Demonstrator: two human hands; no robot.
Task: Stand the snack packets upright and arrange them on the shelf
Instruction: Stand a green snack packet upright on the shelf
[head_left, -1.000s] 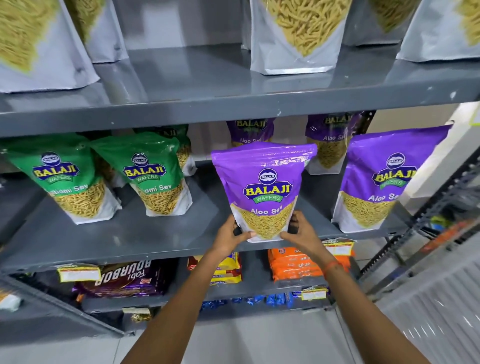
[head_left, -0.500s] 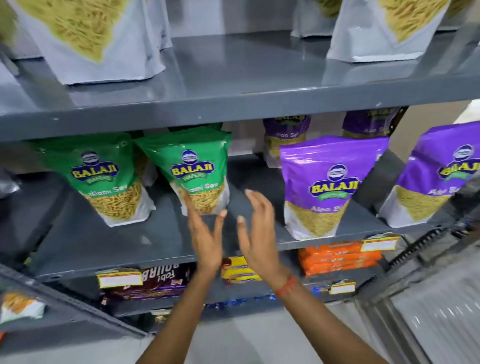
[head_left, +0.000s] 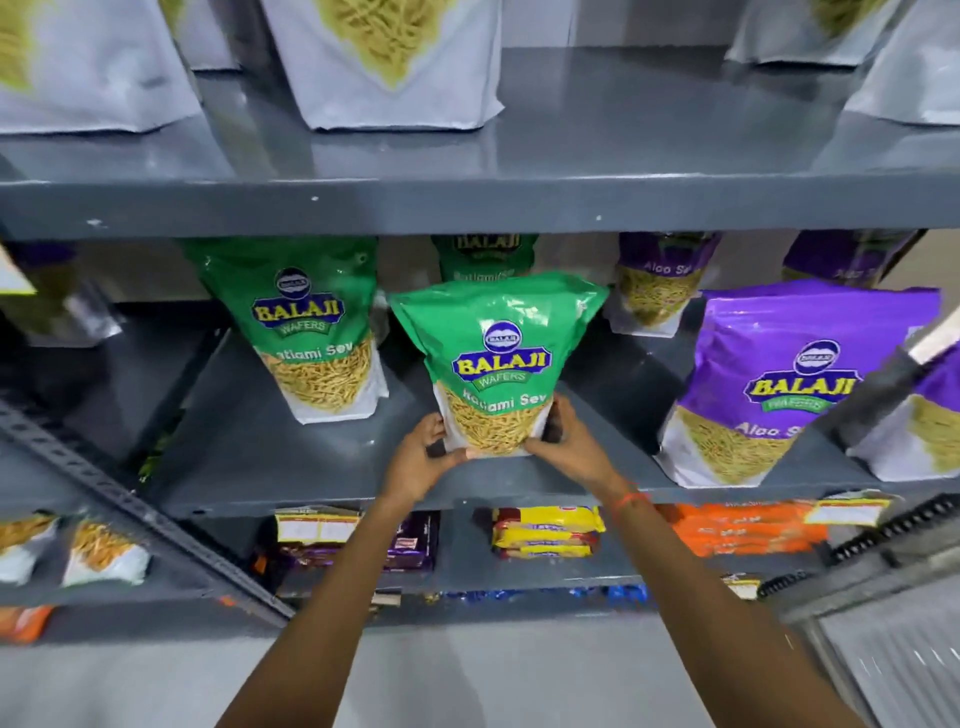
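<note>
now left hand (head_left: 423, 457) and right hand (head_left: 569, 441) clamp base of upright green ratlami sev foil pouch (head_left: 496, 364) on grey metal shelf (head_left: 291, 457); purple aloo sev pouch (head_left: 789, 384) at 3 o'clock.

Both arms outstretched, hands (head_left: 498, 454) cupped inward, gripping

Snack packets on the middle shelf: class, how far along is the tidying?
Done: the purple Aloo Sev packet and one green Ratlami Sev packet stand upright. In hand: the left hand and right hand grip a second green packet's base. Left: setting it in line.
</note>
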